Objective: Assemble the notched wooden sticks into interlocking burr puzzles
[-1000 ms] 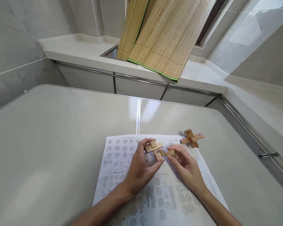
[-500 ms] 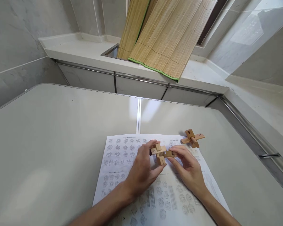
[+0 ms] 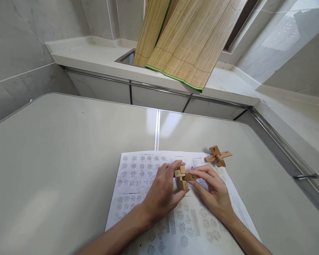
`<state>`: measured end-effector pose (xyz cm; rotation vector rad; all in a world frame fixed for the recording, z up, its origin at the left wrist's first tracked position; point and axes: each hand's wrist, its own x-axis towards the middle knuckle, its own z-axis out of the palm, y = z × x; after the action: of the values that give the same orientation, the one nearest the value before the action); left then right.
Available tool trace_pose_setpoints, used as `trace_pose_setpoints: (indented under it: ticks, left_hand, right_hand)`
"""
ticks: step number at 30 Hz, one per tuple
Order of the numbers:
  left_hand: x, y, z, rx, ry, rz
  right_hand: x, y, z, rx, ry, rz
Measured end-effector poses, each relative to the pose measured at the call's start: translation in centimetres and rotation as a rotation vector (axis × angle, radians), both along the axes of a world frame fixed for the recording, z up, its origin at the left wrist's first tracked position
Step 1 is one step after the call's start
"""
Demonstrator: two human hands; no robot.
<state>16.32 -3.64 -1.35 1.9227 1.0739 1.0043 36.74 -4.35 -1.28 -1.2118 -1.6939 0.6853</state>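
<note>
A small cluster of interlocked wooden puzzle pieces (image 3: 183, 175) hangs just above a printed instruction sheet (image 3: 138, 177). My left hand (image 3: 164, 193) grips it from the left, thumb under and fingers over the top. From the right, my right hand (image 3: 214, 189) pinches the short bar that sticks out of the cluster. A second wooden cross-shaped assembly (image 3: 218, 156) lies on the sheet's far right corner, untouched.
The sheet lies on a pale grey table (image 3: 55, 159) with a seam down its middle. Behind it runs a white counter (image 3: 95, 58) with a sink, and rolled bamboo mats (image 3: 186, 39) lean over it. A metal rail (image 3: 284, 148) borders the right side.
The pieces in my two hands have come together: the right hand's bar has slid into the left hand's cross, and the left hand has rotated the cluster.
</note>
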Motion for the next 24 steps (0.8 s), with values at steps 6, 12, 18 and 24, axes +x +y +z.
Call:
trace_pose_setpoints:
  ticks: [6,12,18,24]
  left_hand:
    - [0.03,0.05,-0.01,0.01,-0.001,-0.017]
    - [-0.06,0.05,-0.04,0.006,0.005,-0.024]
    - [-0.06,0.13,0.06,-0.02,-0.038,-0.05]
    - [-0.19,0.31,0.05,-0.081,-0.109,-0.1]
  right_hand:
    - [0.26,-0.06,-0.04,0.054,-0.046,0.025]
    - [0.32,0.0,-0.07,0.082,-0.043,0.066]
    - [0.33,-0.18,-0.03,0.072,-0.051,0.048]
    - [0.42,-0.29,0.09,0.092,-0.049,0.054]
